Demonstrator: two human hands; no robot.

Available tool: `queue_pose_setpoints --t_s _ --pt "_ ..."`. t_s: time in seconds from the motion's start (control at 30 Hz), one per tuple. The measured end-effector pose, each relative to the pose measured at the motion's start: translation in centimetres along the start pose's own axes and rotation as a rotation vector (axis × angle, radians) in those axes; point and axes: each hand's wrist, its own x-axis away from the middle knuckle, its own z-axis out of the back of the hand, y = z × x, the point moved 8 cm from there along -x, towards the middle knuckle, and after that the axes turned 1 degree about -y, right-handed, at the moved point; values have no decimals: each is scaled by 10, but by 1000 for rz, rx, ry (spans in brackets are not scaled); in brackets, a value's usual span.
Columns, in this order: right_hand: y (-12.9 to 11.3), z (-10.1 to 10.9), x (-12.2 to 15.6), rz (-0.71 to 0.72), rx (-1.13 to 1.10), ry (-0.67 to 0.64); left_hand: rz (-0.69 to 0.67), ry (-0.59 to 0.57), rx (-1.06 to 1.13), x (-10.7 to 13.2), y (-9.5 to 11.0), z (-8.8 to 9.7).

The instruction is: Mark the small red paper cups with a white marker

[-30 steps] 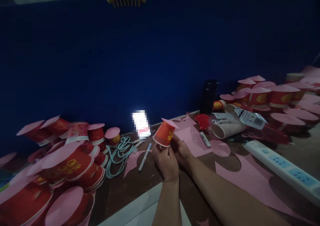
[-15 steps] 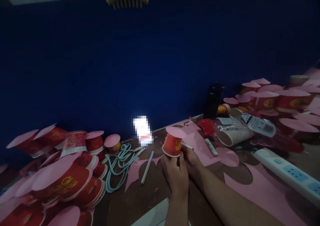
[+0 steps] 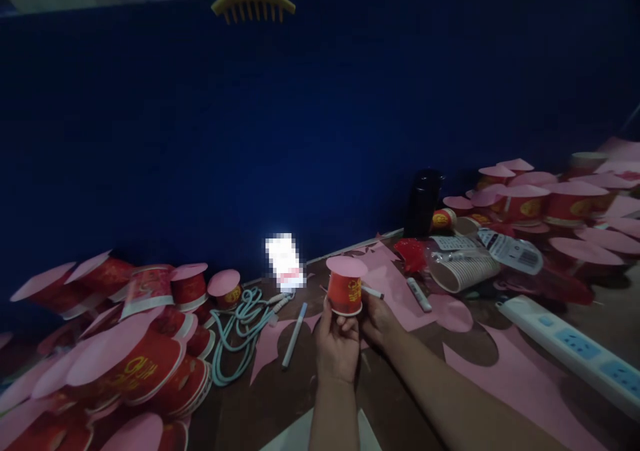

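Observation:
A small red paper cup [image 3: 345, 290] stands upside down in front of me, and a pink paper disc [image 3: 346, 265] sits on its base. My left hand [image 3: 336, 340] grips the cup from below at its rim. My right hand [image 3: 379, 316] is closed beside the cup and holds a thin white stick [image 3: 373, 292] that points right. Both hands hover just above the brown table [image 3: 280, 388].
Piles of red cups with pink discs lie at the left [image 3: 135, 351] and far right [image 3: 530, 198]. A white marker [image 3: 293, 326], a light blue cord [image 3: 235, 324], pink paper sheets [image 3: 500, 364], a sleeve of cups [image 3: 465, 268], a black bottle [image 3: 424, 201] and a power strip [image 3: 570, 348] lie around.
The cup was tilted to the left a second ago and now stands upright, base up. Both hands have shifted slightly right and lower. The white stick now shows in my right hand.

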Motion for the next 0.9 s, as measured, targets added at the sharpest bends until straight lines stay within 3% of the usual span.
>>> queue_pose_setpoints --t_s 0.13,0.2,0.27,0.37,0.53,0.9 --pt "-20 12 10 244 354 229 -67 -22 79 -1 14 0" --pt "-38 10 22 423 603 312 -93 23 57 -3 18 3" --pt "-54 -3 38 631 860 340 -105 53 34 -5 19 6" --pt "-62 -30 58 853 1080 262 -125 84 12 -8 18 12" --pt "-55 -51 73 955 1130 71 -115 54 -51 -10 11 19" --pt "-52 -46 70 1004 1173 116 -115 -13 -144 -17 4 20"
